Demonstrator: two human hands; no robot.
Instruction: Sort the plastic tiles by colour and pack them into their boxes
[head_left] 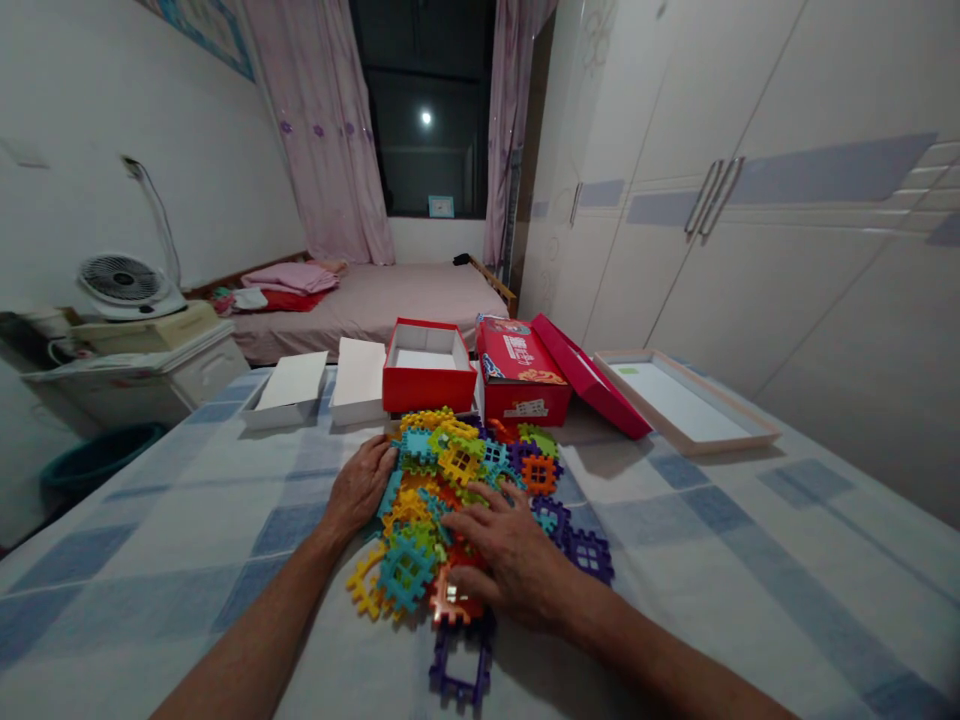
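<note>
A heap of interlocking plastic building blocks (459, 462), in yellow, teal, orange, green and purple, lies on the checked cloth. My left hand (363, 482) rests against the heap's left side, its fingers touching the blocks at the edge. Over the front right of the pile, my right hand (504, 548) has its fingers spread across the pieces. A teal block (407, 572) and an orange block (456, 600) lie at the near side. Closest to me is a purple square frame (461, 670), and another purple block (589, 555) sits to the right of my right hand.
Behind the heap stand a red open box (429, 385), a printed red box (525, 390) and a leaning red lid (589, 375). White boxes (358, 380) are at the left; a shallow tray-like lid (686, 400) lies right. A bed (420, 290) and wardrobe are beyond.
</note>
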